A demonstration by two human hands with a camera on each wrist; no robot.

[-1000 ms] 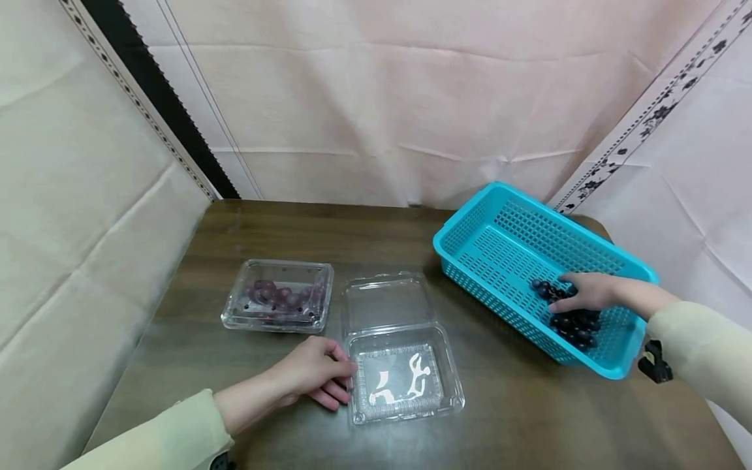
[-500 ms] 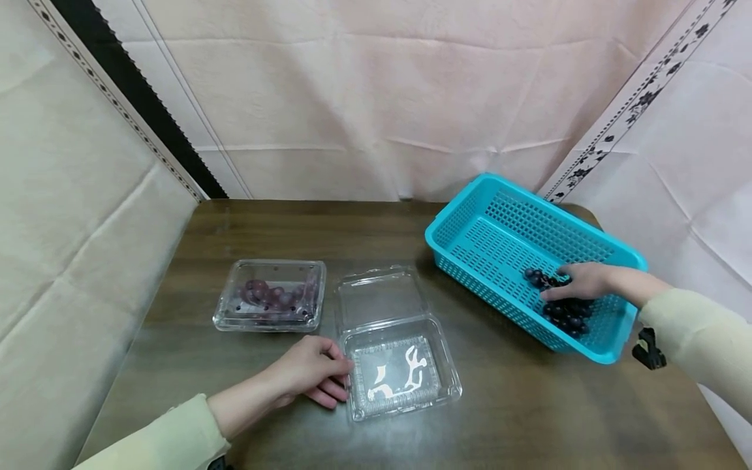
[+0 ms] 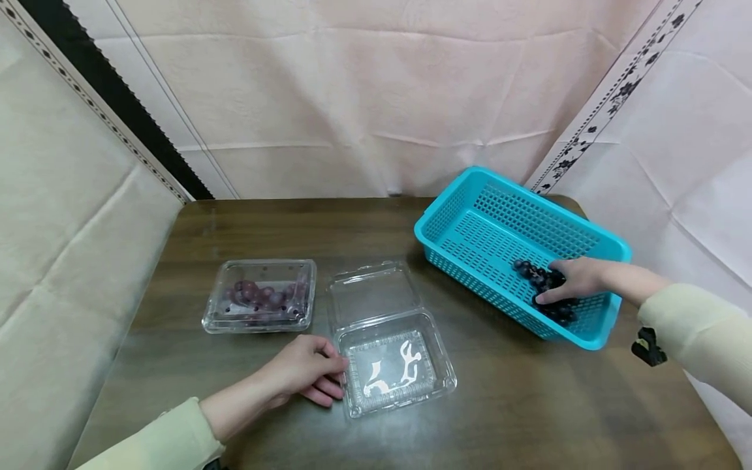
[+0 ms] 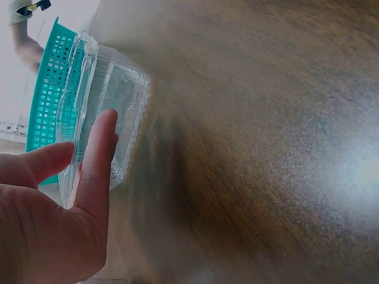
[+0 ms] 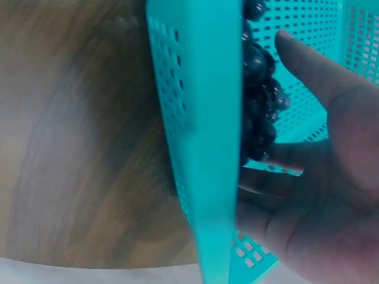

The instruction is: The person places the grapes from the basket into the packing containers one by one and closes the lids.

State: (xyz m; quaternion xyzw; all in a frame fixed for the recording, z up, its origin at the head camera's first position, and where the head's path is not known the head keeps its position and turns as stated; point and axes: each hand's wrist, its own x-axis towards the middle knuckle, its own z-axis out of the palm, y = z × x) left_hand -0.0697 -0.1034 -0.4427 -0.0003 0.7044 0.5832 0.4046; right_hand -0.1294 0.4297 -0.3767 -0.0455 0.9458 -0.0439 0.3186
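My left hand [image 3: 305,369] pinches the left rim of a clear plastic clamshell box [image 3: 388,365] between thumb and fingers. The box lies on the table with its lid folded back and nothing in its tray. In the left wrist view, thumb and finger stand on opposite sides of its rim. My right hand [image 3: 581,281] reaches into a turquoise basket [image 3: 470,228], over a bunch of dark grapes [image 3: 534,274]. In the right wrist view the thumb [image 5: 308,65] is extended, apart from the grapes [image 5: 257,100], while the other fingertips are hidden behind the basket's rim.
Left of the clamshell box, a second clear box [image 3: 258,297], closed, holds reddish grapes. A brown wooden table [image 3: 499,411] carries everything. Pale cloth [image 3: 329,98] hangs behind and on both sides.
The head view has shifted, so everything appears farther left. My right hand has moved slightly over the grapes, toward the basket's near side. The left hand keeps its hold on the box rim.
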